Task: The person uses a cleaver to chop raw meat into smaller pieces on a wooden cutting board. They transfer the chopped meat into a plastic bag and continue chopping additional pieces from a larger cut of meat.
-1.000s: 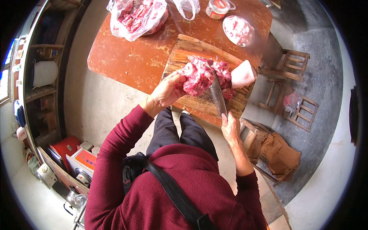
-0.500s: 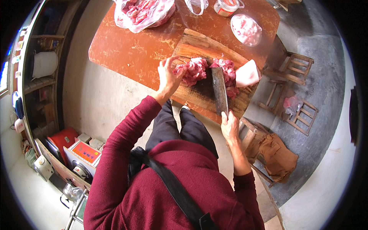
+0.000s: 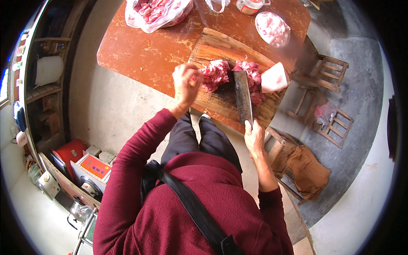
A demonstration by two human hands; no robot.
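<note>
My right hand (image 3: pixel 255 138) is wrapped round the handle of a cleaver (image 3: pixel 243 95). Its broad dark blade lies over the wooden chopping board (image 3: pixel 216 42), along the left side of a heap of chopped red meat (image 3: pixel 250 73). Another heap of chopped meat (image 3: pixel 215 75) sits to the left of the blade. At that heap's left edge is my left hand (image 3: pixel 185 87), its fingers curled in; a bit of pink shows between thumb and fingers, too small to name. A pale slab of fat or skin (image 3: pixel 274 78) rests at the board's right end.
On the reddish-brown table (image 3: pixel 144 53) are a plastic bag of meat (image 3: pixel 159 17), a bowl of pale fatty pieces (image 3: pixel 273 29) and a lidded tub (image 3: pixel 250 6). Wooden stools (image 3: pixel 331 72) stand to the right, with a brown cloth (image 3: pixel 307 172) nearer. Shelves (image 3: pixel 49 89) line the left.
My left hand has drawn slightly left off the left meat heap, and its fingers have curled in. The cleaver has stayed almost in place.
</note>
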